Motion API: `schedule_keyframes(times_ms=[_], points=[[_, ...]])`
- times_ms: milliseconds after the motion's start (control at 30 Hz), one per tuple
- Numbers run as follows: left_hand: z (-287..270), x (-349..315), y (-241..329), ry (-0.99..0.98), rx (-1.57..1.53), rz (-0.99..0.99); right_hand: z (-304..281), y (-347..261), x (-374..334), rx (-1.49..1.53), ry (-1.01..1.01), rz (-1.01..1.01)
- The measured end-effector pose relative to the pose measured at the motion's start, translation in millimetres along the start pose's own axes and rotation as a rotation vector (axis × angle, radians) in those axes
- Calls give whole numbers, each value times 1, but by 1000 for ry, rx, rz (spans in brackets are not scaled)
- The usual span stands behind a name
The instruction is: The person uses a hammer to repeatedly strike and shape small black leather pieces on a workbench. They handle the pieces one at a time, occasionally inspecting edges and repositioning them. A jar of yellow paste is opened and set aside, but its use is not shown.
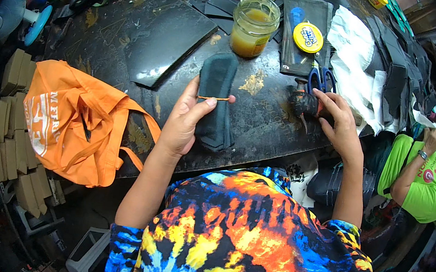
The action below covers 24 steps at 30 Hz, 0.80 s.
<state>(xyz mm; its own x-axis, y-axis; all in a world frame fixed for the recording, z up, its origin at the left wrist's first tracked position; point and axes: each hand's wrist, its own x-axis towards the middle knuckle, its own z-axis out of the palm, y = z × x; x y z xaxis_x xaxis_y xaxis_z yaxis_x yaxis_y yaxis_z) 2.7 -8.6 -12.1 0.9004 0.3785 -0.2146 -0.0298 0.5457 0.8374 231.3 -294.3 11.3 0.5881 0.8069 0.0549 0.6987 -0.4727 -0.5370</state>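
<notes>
A bundle of dark, long, wide-ended pieces, which look like leather or fabric, stands out over the table's near part. An orange rubber band runs around its narrow middle. My left hand is closed on the bundle, thumb on the front by the band. Over the table to the right, my right hand has its thumb and fingers apart. Its fingertips reach the side of a small dark object with reddish-brown patches, whose kind I cannot make out. Just beyond lie blue-handled scissors.
A glass jar of yellowish-brown stuff stands beyond the bundle. A black slab lies left of it. An orange bag hangs at the left table edge. White cloth and a person in a green shirt are at right.
</notes>
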Motion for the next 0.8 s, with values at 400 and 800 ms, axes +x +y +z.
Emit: schedule_keyframes(times_ms=[400,800], points=[[15,-3,-9,-102,92,-36,34,-105,79,186,193,-479],[4,-18,8,-210,-434,-217,51,-130,98,300,223,-687]])
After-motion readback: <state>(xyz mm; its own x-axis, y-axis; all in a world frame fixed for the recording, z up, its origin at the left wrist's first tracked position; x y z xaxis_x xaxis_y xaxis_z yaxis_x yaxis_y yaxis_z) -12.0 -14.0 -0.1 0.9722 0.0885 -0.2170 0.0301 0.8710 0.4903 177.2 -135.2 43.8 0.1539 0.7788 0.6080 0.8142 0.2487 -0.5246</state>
